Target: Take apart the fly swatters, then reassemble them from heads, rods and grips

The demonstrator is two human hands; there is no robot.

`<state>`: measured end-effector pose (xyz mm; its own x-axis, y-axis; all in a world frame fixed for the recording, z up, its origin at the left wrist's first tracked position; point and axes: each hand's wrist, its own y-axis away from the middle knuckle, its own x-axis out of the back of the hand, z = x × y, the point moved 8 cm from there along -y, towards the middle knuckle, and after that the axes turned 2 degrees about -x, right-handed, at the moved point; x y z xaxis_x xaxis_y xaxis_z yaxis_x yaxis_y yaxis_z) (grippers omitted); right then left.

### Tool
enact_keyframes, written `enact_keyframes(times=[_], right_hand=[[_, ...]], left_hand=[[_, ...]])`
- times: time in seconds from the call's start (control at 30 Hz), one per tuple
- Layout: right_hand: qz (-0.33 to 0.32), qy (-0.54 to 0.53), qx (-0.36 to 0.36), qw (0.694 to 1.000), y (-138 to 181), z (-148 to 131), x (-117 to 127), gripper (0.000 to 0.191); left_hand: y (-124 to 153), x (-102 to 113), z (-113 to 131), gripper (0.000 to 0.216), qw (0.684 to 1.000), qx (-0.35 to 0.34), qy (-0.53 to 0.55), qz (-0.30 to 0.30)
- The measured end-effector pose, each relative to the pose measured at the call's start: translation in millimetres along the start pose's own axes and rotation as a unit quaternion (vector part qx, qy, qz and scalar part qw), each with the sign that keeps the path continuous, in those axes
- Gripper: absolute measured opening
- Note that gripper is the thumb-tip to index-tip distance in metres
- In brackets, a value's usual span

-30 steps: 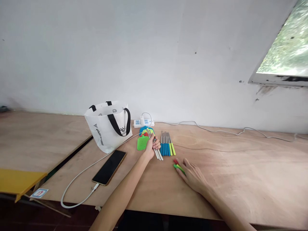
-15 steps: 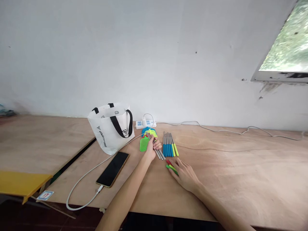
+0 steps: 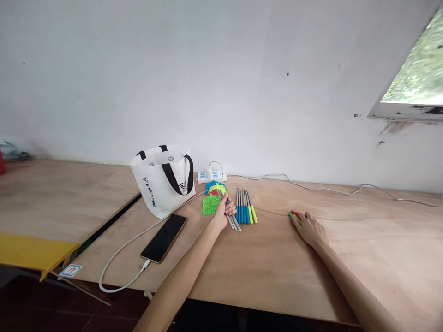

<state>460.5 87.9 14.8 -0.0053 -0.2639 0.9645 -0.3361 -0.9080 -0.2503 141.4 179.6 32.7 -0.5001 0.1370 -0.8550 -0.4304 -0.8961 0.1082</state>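
My left hand (image 3: 225, 210) is closed around several thin metal rods (image 3: 236, 224), which slant across the palm just above the table. Beside it, plastic mesh fly swatter heads lie in an overlapping pile: a green head (image 3: 211, 204) in front, a yellow head (image 3: 221, 188) and a blue head (image 3: 211, 185) behind, with a bit of red between them. Right of that hand, metal rods with blue handles (image 3: 244, 215) and yellow handles (image 3: 254, 214) lie side by side. Farther right, my right hand (image 3: 310, 228) is closed on red and green handles (image 3: 296, 218) at the tabletop; their far ends are hidden.
A white tote bag (image 3: 162, 184) stands at the left, near a power strip (image 3: 212, 177) by the wall. A black phone (image 3: 164, 238) lies in front of it on a white charging cable (image 3: 121, 249). A thin cord (image 3: 311, 187) runs along the wall.
My right hand has moved right across the table with the red and green handles, away from the row of rods. My left hand keeps its hold on the metal rods.
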Motion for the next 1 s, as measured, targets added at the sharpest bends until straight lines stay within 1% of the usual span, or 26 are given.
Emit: enact_keyframes(times=[0.13, 0.3, 0.47, 0.67, 0.73, 0.77, 0.83, 0.9, 0.93, 0.97, 1.0], right_hand=[[0.002, 0.005, -0.030, 1.000, -8, 3, -4, 0.053], [-0.007, 0.005, -0.020, 1.000, -9, 4, -10, 0.051], [-0.010, 0.012, -0.021, 1.000, -9, 2, -11, 0.055], [-0.003, 0.009, -0.001, 1.000, -8, -1, -9, 0.052], [0.012, 0.011, 0.002, 1.000, -8, 0, -5, 0.050], [0.030, 0.011, 0.005, 0.999, -7, -1, -1, 0.049], [0.087, -0.006, 0.021, 0.996, -1, -11, 11, 0.046], [0.134, -0.071, 0.066, 0.986, 12, -35, 25, 0.045], [0.139, -0.124, 0.098, 0.978, 20, -52, 30, 0.045], [0.117, -0.185, 0.145, 0.965, 28, -75, 33, 0.046], [0.083, -0.252, 0.173, 0.948, 36, -97, 35, 0.046]], left_hand=[[-2, 1, -9, 0.040, 0.999, 0.031, -0.029, -0.001], [-2, 2, -15, 0.036, 0.998, 0.053, -0.042, -0.006], [-2, -1, -21, 0.038, 0.998, 0.057, -0.037, -0.008], [-2, -3, -25, 0.039, 0.998, 0.052, -0.033, -0.008], [-1, -4, -24, 0.038, 0.998, 0.049, -0.035, -0.009], [-1, -4, -23, 0.037, 0.998, 0.046, -0.037, -0.009], [0, -5, -22, 0.037, 0.998, 0.040, -0.040, -0.011], [-1, -7, -21, 0.038, 0.999, 0.028, -0.042, -0.014], [-1, -8, -20, 0.039, 0.999, 0.020, -0.042, -0.016], [-1, -10, -20, 0.041, 0.999, 0.010, -0.038, -0.018], [0, -11, -19, 0.042, 0.999, -0.006, -0.035, -0.019]])
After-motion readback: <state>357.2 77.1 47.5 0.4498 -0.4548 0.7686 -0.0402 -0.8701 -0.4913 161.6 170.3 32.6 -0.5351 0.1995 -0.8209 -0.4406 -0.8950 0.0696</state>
